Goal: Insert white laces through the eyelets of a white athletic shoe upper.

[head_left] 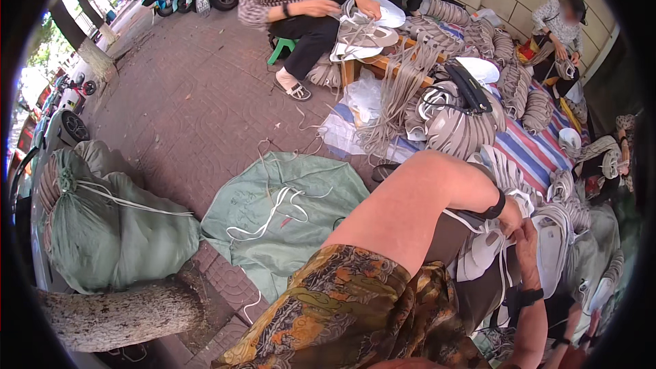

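Note:
My left hand point(510, 216) and my right hand point(527, 249) meet at the right of the view, above my lap. Their fingers are closed and pinch at a white shoelace point(504, 265), which hangs down below them. Under the hands a white and grey shoe upper point(478, 254) lies on my dark trousers. More uppers point(552, 242) stand pressed together just right of my right hand. Both wrists wear dark bands. The fingertips are small here and partly hide each other, so the exact grip on the lace is hard to see.
A flat green sack point(301, 195) with loose white cord lies on the brick paving, left of me. Full green sacks point(147, 225) stand beside a tree trunk point(123, 318). Bundled uppers point(458, 130) cover a striped sheet point(523, 157). A co-worker point(294, 0) sits ahead, others farther right.

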A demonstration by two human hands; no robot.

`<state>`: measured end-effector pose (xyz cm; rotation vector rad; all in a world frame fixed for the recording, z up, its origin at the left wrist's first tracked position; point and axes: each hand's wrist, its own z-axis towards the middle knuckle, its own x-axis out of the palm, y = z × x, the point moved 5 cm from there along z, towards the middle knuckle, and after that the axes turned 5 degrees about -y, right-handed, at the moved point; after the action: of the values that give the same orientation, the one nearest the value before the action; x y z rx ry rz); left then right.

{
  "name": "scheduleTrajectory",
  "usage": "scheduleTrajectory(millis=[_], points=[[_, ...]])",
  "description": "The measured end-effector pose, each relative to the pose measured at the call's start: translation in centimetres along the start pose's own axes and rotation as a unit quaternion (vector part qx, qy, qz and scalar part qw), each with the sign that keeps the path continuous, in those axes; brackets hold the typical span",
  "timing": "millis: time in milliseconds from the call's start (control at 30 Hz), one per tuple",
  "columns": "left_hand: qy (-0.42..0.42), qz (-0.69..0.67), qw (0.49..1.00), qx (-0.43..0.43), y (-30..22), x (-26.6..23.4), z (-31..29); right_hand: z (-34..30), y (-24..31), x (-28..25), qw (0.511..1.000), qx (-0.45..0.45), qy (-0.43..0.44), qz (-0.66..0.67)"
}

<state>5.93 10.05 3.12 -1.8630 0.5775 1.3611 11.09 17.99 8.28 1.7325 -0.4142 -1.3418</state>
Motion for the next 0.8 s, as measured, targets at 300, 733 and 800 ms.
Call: scheduleTrajectory(millis=[300, 733, 800], points=[[-0.062, -0.041, 0.997, -0.004, -1.1, -1.8, -3.2, -1.2, 0.4, 0.0, 0.996, -0.047, -0.046, 0.067], [-0.274, -0.435, 0.848, -0.128, 0.4, -4.8, -4.3, 0.4, 0.7, -1.8, 0.976, -0.063, -0.135, 0.157], [-0.303, -0.477, 0.818, -0.111, 0.9, -5.7, -3.9, 1.4, 1.6, -2.7, 0.968, -0.103, -0.169, 0.157]])
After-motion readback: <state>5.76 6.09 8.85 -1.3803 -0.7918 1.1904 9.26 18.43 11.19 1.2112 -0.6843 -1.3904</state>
